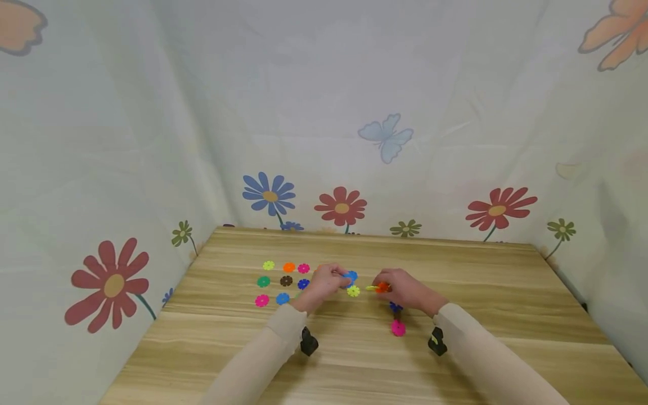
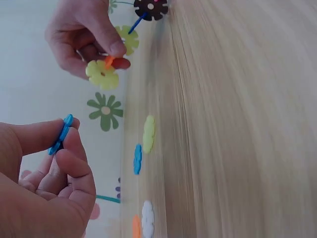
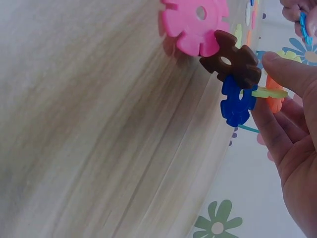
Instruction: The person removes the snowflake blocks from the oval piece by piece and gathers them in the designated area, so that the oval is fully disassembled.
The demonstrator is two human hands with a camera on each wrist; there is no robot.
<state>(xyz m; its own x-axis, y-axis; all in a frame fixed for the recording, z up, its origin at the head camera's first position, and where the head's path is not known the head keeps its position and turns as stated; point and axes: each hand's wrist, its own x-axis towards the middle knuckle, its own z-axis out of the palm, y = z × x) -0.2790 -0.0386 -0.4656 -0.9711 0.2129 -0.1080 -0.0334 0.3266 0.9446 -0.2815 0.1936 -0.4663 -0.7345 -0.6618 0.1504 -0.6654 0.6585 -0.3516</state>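
Observation:
My left hand (image 1: 325, 283) pinches a light blue flower-shaped plastic disc (image 2: 62, 135) between thumb and fingers, above the wooden table. To its right, my right hand (image 1: 405, 289) grips a chain of interlocked flower discs by its orange disc (image 3: 274, 94). A yellow disc (image 2: 102, 75) sticks out from the orange one towards the left hand. On the other side the chain runs through another yellow disc (image 3: 270, 92), a dark blue disc (image 3: 237, 106) and a brown disc (image 3: 233, 58) to a pink disc (image 3: 195, 25) at its end. The held blue disc and the chain are apart.
Loose flower discs lie in rows on the table (image 1: 202, 343) left of the hands, among them a green disc (image 1: 263, 281), a brown one (image 1: 286, 280) and a pink one (image 1: 261, 301). A yellow disc (image 1: 353, 291) lies between the hands. Flower-printed cloth (image 1: 304, 112) surrounds the table.

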